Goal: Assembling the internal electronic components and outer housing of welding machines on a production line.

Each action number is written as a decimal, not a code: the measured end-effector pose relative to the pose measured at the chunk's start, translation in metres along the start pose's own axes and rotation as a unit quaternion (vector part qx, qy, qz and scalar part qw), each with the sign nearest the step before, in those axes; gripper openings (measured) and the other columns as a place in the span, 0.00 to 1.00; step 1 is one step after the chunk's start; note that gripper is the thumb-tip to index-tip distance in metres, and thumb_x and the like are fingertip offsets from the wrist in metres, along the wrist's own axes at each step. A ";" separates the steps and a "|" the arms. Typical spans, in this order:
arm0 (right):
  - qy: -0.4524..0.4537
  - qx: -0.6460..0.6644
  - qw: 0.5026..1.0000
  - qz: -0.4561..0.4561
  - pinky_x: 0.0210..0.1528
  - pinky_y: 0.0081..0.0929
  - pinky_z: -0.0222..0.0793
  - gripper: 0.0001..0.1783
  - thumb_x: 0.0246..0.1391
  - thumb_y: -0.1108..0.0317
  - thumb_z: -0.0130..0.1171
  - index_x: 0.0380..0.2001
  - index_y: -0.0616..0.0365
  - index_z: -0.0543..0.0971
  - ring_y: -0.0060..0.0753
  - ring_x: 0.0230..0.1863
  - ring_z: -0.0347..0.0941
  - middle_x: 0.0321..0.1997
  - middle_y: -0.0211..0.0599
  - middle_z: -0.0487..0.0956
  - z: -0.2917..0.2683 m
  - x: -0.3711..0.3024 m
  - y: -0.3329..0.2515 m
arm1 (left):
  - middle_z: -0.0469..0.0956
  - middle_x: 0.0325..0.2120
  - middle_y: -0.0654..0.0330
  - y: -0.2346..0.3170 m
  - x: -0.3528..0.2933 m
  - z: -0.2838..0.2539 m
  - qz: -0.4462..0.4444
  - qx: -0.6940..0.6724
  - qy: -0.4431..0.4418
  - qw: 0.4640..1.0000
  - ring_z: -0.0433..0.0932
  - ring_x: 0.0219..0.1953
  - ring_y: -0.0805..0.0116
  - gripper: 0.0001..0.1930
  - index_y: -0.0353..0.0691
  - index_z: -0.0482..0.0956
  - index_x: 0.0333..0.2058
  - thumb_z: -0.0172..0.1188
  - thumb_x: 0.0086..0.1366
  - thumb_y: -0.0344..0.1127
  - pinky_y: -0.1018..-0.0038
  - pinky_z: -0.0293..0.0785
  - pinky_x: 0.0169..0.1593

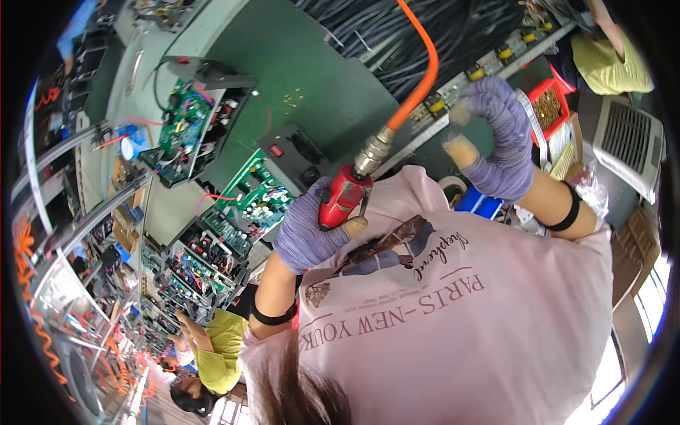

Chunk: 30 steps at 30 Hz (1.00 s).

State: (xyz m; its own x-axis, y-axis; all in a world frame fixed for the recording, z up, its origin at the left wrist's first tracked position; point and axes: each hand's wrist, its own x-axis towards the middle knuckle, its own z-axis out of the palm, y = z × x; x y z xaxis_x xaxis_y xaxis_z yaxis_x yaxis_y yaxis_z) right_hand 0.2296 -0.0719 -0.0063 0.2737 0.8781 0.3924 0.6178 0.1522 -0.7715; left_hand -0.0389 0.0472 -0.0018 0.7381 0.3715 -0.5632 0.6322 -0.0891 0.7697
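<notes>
My left hand (pixel 309 230), in a purple-grey knit glove with bare-looking fingertip covers, is wrapped round a red air screwdriver (pixel 345 198). Its working tip is hidden. A metal coupling (pixel 373 152) joins it to an orange air hose (pixel 423 85) that runs up out of view. My right hand (pixel 499 142), gloved alike, is raised at the right with fingers curved. Thumb and forefinger stand apart, and nothing shows between them. Beside my left hand lie a green circuit board (pixel 263 188) and a black housing (pixel 294 152).
An upright unit with boards and wires (pixel 195 124) stands on the green bench (pixel 273 67). Black cables (pixel 361 32) lie at the far side. A red bin of small brass-coloured parts (pixel 549 106) is beyond my right hand. Co-workers in yellow (pixel 221 350) are at both sides.
</notes>
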 end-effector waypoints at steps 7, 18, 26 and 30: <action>-0.169 0.558 0.769 0.261 0.60 0.34 0.56 0.37 0.36 0.58 0.68 0.51 0.57 0.66 0.38 0.57 0.62 0.54 0.45 0.67 0.094 -0.023 -0.058 | 0.77 0.27 0.48 0.046 -0.003 -0.010 0.037 0.042 -0.072 0.996 0.77 0.32 0.49 0.25 0.35 0.73 0.37 0.64 0.44 0.47 0.63 0.73 0.39; 0.015 0.669 0.684 0.290 0.51 0.45 0.65 0.15 0.35 0.75 0.59 0.33 0.56 0.73 0.39 0.34 0.71 0.28 0.38 0.74 0.098 0.009 -0.055 | 0.69 0.47 0.47 -0.029 -0.065 0.006 0.129 0.036 0.222 0.966 0.72 0.47 0.53 0.35 0.36 0.61 0.54 0.61 0.52 0.50 0.66 0.68 0.51; 0.157 0.396 0.684 0.592 0.28 0.30 0.70 0.03 0.41 0.73 0.55 0.21 0.56 0.72 0.32 0.21 0.69 0.19 0.34 0.73 0.152 -0.008 0.101 | 0.79 0.31 0.53 -0.159 -0.179 -0.009 -0.019 -0.144 0.269 0.952 0.79 0.33 0.63 0.14 0.39 0.76 0.38 0.58 0.56 0.40 0.72 0.74 0.38; 0.168 0.197 0.741 0.620 0.32 0.37 0.70 0.10 0.44 0.66 0.57 0.33 0.54 0.77 0.35 0.28 0.73 0.26 0.32 0.77 0.213 -0.047 0.198 | 0.79 0.28 0.53 -0.208 -0.192 0.005 -0.144 -0.097 0.343 0.923 0.78 0.30 0.64 0.12 0.39 0.76 0.37 0.57 0.56 0.38 0.73 0.73 0.36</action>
State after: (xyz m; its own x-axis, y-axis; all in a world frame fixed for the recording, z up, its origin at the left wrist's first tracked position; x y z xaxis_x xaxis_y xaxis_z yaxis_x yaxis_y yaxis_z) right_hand 0.1825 0.0133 -0.2843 0.6603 0.3008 -0.6881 -0.5065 -0.4982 -0.7038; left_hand -0.3113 -0.0101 -0.0550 0.1812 0.8574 -0.4817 0.6763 0.2470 0.6940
